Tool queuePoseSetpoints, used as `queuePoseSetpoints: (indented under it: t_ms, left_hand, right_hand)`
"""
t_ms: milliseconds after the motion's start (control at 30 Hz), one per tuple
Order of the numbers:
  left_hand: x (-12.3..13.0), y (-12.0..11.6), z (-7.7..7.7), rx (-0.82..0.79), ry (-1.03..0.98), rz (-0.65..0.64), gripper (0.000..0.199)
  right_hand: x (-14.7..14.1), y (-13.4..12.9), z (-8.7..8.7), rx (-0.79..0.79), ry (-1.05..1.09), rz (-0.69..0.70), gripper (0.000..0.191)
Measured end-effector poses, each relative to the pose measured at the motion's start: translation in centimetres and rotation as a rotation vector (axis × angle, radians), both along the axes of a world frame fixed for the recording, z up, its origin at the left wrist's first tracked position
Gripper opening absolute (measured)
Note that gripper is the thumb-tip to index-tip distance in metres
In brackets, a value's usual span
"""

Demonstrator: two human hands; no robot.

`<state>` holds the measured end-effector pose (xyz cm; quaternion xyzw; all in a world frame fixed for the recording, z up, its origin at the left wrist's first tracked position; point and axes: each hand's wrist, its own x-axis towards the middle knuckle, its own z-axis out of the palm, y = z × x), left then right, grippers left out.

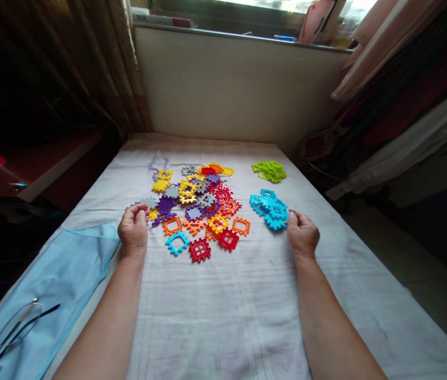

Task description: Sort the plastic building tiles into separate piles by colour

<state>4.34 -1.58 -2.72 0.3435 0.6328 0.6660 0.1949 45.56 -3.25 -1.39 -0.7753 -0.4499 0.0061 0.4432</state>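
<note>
A mixed heap of notched plastic pieces in red, orange, yellow, purple and grey spreads over the white cloth (215, 306). My left hand (133, 228) is closed at the heap's left edge, beside a purple piece (166, 205); a small bit of red shows at its fingertips. On the right, my right hand (303, 232) has its fingers pressed together against the edge of the blue pile (274, 211); what it pinches is hidden. Behind that lies a green pile (270, 171). One blue piece (177, 243) rests at the heap's front, next to a red piece (199, 250).
A light blue cloth (84, 264) lies on the left, with eyeglasses (13, 327) on it. Beyond the far edge stands a wall (239, 84) under a windowsill. Curtains (89, 63) hang at the left, and clothes (409, 121) hang at the right.
</note>
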Motion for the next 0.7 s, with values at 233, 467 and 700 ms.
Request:
queuePoseSetpoints:
  t_ms: [233, 467, 700]
  left_hand:
    - [0.0, -0.2, -0.1, -0.010, 0.008, -0.006, 0.028]
    - [-0.2, -0.2, -0.4, -0.017, 0.031, -0.015, 0.027]
    - [-0.3, -0.1, -0.8, -0.002, 0.029, -0.021, 0.027]
  right_hand:
    - [-7.3, -1.6, 1.8, 0.088, -0.177, 0.446, 0.042]
    - [-17.8, -4.0, 3.1, -0.042, -0.489, 1.035, 0.021]
    - [-22.3, -4.6, 3.6, -0.319, -0.632, 1.008, 0.038]
